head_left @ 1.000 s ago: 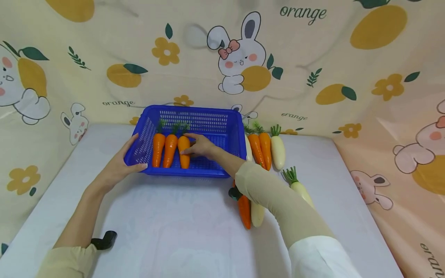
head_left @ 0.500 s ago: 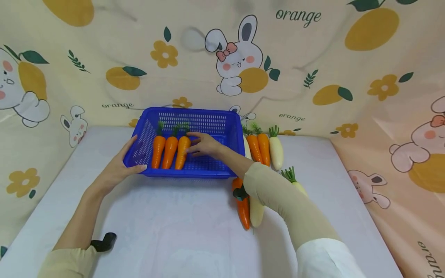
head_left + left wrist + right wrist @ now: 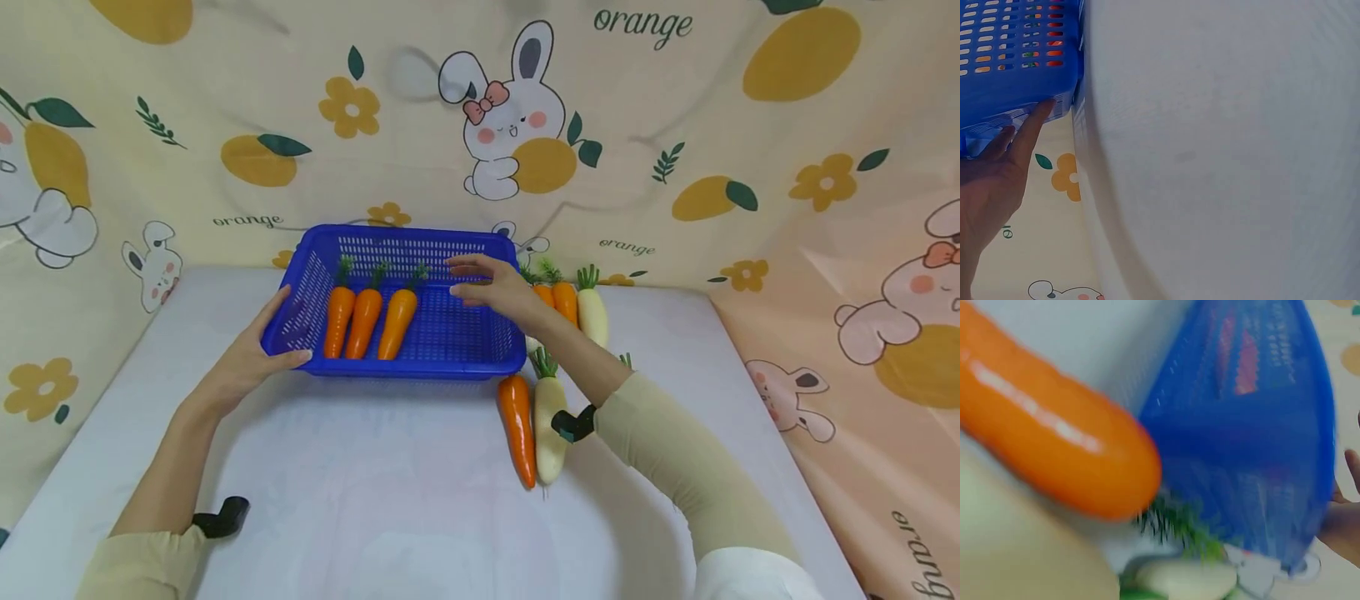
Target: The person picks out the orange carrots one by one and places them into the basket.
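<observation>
A blue plastic basket (image 3: 412,367) holds three toy carrots, lying side by side at its left: the left carrot (image 3: 340,321), the middle carrot (image 3: 365,322) and the more yellowish carrot (image 3: 397,323). My left hand (image 3: 238,360) spans the basket's front left corner, thumb at the front rim and straight fingers along the outer side; in the left wrist view these fingers (image 3: 1032,131) lie against the basket wall. Over the basket's right part hovers my right hand (image 3: 501,287), fingers loosely extended and holding nothing.
In front of the basket's right corner lie a carrot (image 3: 517,429) and a white radish (image 3: 551,437) on the white table (image 3: 360,483). More carrots (image 3: 566,302) and a radish (image 3: 592,315) lie right of the basket. My right forearm partly covers another radish. A printed cloth (image 3: 420,175) hangs behind.
My right hand has let go of the yellowish carrot and moved right, away from it. That carrot now lies slanted, its leafy top farther right. My left hand stays at the basket corner.
</observation>
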### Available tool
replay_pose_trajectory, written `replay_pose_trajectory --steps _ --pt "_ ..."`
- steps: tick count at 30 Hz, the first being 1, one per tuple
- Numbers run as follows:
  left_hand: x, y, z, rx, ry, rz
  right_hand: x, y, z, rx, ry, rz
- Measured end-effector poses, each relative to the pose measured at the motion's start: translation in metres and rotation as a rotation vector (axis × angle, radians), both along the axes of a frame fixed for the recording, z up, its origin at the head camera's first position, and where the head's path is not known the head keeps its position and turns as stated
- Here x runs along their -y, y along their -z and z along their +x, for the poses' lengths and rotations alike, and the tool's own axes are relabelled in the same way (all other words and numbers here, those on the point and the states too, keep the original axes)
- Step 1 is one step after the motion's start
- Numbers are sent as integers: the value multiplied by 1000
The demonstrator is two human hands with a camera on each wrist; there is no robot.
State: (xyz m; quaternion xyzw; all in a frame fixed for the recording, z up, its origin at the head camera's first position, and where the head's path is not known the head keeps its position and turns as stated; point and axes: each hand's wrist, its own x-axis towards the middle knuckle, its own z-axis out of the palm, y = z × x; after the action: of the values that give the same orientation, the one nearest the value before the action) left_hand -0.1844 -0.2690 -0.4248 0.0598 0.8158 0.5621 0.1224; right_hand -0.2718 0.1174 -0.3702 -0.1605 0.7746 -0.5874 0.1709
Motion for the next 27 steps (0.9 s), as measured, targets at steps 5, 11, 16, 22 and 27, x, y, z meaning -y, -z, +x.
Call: replay_pose_trajectory --steps 5,11,16,22,27 --pt "1 0 -1 5 5 3 -33 -12 4 -29 56 -58" --pt "0 0 -3 8 9 7 -70 -13 10 -43 132 -20" --pt "1 1 -4 10 7 13 -95 1 10 -33 196 -8" --pt "2 2 -5 5 13 3 -119 24 10 -52 313 -6" --pt "2 1 -2 -3 12 -1 -135 43 11 -57 416 27"
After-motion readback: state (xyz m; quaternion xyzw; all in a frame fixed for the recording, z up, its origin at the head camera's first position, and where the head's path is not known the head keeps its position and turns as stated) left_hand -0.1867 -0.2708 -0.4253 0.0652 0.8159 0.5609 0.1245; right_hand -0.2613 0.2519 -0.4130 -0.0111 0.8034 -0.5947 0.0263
